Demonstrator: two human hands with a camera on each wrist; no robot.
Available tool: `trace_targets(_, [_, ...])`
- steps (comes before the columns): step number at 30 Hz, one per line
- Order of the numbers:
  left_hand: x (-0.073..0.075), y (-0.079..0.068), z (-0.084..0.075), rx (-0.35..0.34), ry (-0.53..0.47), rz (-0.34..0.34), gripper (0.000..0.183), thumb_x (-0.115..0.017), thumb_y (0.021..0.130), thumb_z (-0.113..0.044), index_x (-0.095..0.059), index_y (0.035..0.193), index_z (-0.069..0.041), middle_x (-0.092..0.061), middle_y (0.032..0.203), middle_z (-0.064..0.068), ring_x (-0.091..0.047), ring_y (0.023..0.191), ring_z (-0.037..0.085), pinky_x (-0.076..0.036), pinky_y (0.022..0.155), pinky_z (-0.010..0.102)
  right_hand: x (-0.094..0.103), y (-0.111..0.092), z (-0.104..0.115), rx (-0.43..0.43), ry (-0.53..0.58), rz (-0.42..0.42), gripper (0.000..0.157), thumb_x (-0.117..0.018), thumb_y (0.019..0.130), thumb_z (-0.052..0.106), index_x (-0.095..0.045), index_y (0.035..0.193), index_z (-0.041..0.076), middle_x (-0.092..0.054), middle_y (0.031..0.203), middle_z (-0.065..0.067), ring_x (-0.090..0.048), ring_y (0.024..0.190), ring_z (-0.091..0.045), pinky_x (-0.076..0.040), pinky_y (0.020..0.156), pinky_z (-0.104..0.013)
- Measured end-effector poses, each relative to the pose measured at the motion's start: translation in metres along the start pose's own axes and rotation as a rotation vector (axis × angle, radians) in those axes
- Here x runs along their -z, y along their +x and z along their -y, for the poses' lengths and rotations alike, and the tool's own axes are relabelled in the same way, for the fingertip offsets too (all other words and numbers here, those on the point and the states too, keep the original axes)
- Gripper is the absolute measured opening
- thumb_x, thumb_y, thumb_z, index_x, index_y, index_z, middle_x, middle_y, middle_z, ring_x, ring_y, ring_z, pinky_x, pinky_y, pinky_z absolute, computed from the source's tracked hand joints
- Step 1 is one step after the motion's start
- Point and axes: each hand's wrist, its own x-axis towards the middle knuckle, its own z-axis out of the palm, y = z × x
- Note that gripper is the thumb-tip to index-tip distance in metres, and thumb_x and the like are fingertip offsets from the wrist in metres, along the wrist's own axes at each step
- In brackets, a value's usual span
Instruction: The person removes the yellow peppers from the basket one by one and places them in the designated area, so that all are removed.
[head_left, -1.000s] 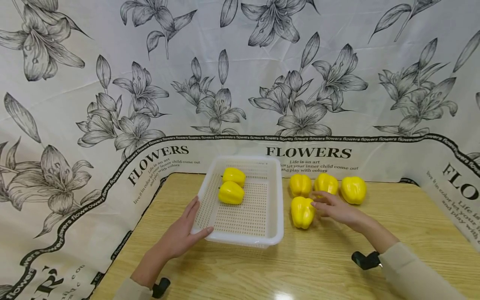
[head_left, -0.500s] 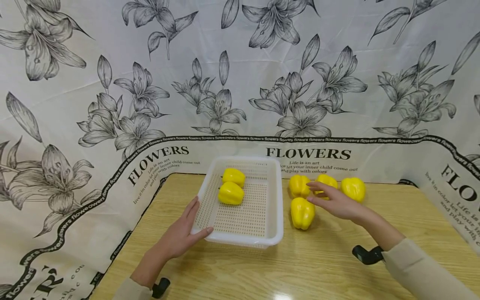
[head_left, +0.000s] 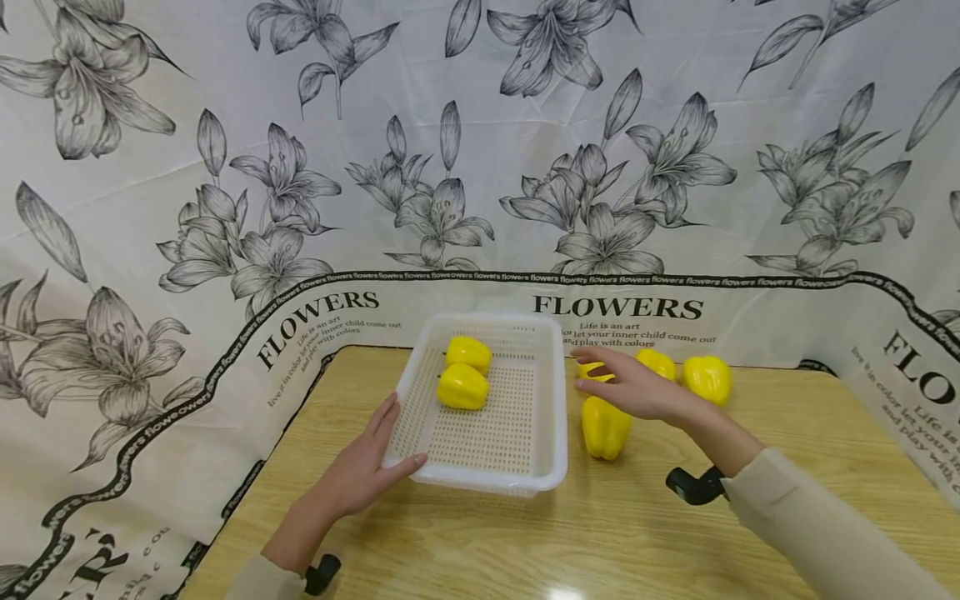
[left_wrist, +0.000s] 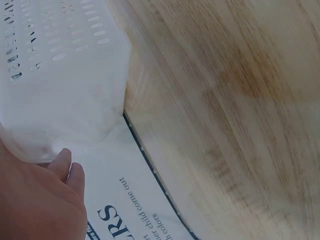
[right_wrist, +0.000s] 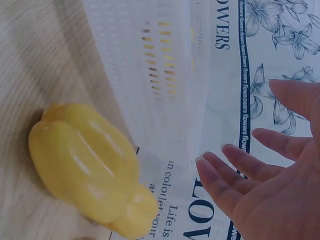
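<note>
In the head view, a white perforated plastic basket (head_left: 555, 400) stands on the table with two yellow bell peppers, a back one (head_left: 469, 354) and a front one (head_left: 462, 387), lying in its left half. My left hand (head_left: 356, 471) rests against the basket's near left corner, its fingers along the left side and thumb on the near rim. My right hand (head_left: 637, 385) hovers with spread fingers and nothing in them, partly hiding a back bell pepper (head_left: 588, 368). Just below it sits another bell pepper (head_left: 606, 429). In the right wrist view this hand (right_wrist: 270, 170) is apart from the peppers.
Two more yellow bell peppers, one partly hidden (head_left: 658, 363) and one farther right (head_left: 707, 380), stand near the back edge of the wooden table (head_left: 480, 542). A white flower-printed cloth (head_left: 480, 225) hangs behind and beside the table.
My right hand has moved left and slightly up from beside the front loose pepper to over the back left one. The left hand, basket and peppers have stayed put.
</note>
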Motion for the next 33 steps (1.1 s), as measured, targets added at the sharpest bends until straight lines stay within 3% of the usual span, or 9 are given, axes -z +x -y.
trace_targets(12, [0.002, 0.000, -0.001, -0.003, -0.012, 0.007, 0.105, -0.052, 0.093, -0.074, -0.009, 0.166, -0.011, 0.001, 0.172, -0.001, -0.029, 0.151, 0.037, -0.034, 0.117, 0.057, -0.028, 0.043, 0.017, 0.105, -0.014, 0.102, 0.047, -0.056, 0.107, 0.025, -0.050, 0.145, -0.003, -0.051, 0.148, -0.024, -0.052, 0.131, -0.047, -0.046, 0.108, -0.057])
trace_targets(21, [0.003, 0.002, -0.001, 0.000, -0.007, 0.016, 0.107, -0.050, 0.092, -0.077, -0.008, 0.166, -0.011, 0.001, 0.173, -0.001, -0.030, 0.151, 0.036, -0.035, 0.117, 0.057, -0.045, 0.084, 0.046, 0.159, -0.056, 0.171, 0.048, -0.058, 0.105, 0.023, -0.049, 0.147, 0.001, -0.051, 0.149, -0.021, -0.053, 0.132, -0.042, -0.047, 0.108, -0.052])
trace_targets(26, [0.004, 0.003, -0.001, -0.001, -0.004, 0.007, 0.107, -0.050, 0.092, -0.077, -0.009, 0.166, -0.011, 0.000, 0.173, 0.000, -0.031, 0.150, 0.037, -0.035, 0.116, 0.058, -0.058, 0.110, 0.055, 0.137, -0.064, 0.200, 0.054, -0.061, 0.103, 0.028, -0.047, 0.149, 0.003, -0.050, 0.150, -0.023, -0.050, 0.135, -0.043, -0.045, 0.110, -0.055])
trace_targets(33, [0.001, 0.003, 0.002, 0.004, -0.006, 0.006, 0.105, -0.052, 0.093, -0.075, -0.007, 0.166, -0.013, 0.001, 0.173, -0.001, -0.032, 0.150, 0.037, -0.036, 0.115, 0.059, -0.079, 0.136, 0.057, 0.045, -0.076, 0.212, 0.068, -0.071, 0.096, 0.023, -0.041, 0.154, 0.005, -0.045, 0.154, -0.022, -0.044, 0.142, -0.039, -0.040, 0.114, -0.054])
